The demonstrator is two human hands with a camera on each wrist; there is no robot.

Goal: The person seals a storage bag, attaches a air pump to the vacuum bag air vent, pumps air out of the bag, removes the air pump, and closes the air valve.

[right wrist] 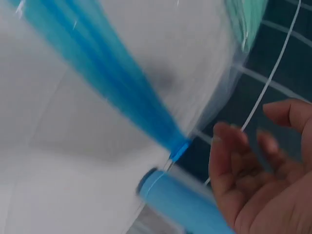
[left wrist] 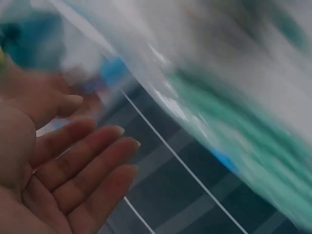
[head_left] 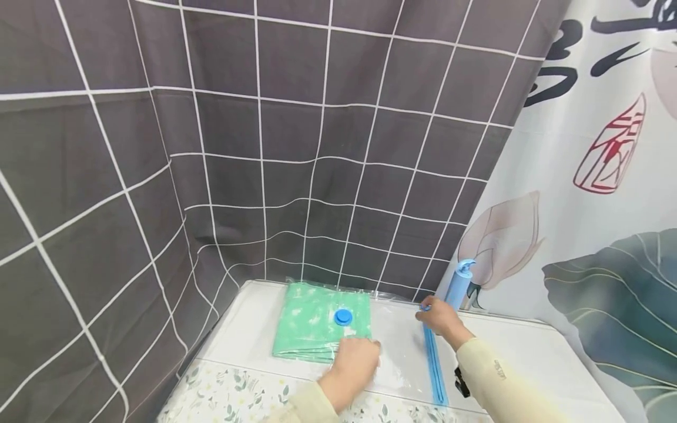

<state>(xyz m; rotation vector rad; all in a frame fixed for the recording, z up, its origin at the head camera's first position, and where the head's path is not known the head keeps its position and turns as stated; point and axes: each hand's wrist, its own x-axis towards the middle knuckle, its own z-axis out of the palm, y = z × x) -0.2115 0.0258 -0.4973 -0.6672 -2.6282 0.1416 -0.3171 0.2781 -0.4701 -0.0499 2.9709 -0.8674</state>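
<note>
A clear vacuum bag (head_left: 399, 346) lies flat on the white table (head_left: 529, 352). Inside it is folded green fabric (head_left: 312, 320), with a round blue valve (head_left: 343, 316) on top. A blue zip strip (head_left: 435, 364) runs along the bag's right end. My left hand (head_left: 351, 364) rests on the bag at the fabric's near right corner; in the left wrist view its fingers (left wrist: 83, 165) are straight and hold nothing. My right hand (head_left: 438, 317) is at the far end of the zip strip (right wrist: 112, 83), fingers (right wrist: 243, 156) loosely curved and empty. A blue hand pump (head_left: 457, 286) stands just behind it.
A dark grey curtain with a white grid (head_left: 264, 147) hangs behind and to the left of the table. A white curtain printed with lotus flowers (head_left: 597, 205) hangs at the right. A floral cloth (head_left: 238, 393) covers the table's near edge.
</note>
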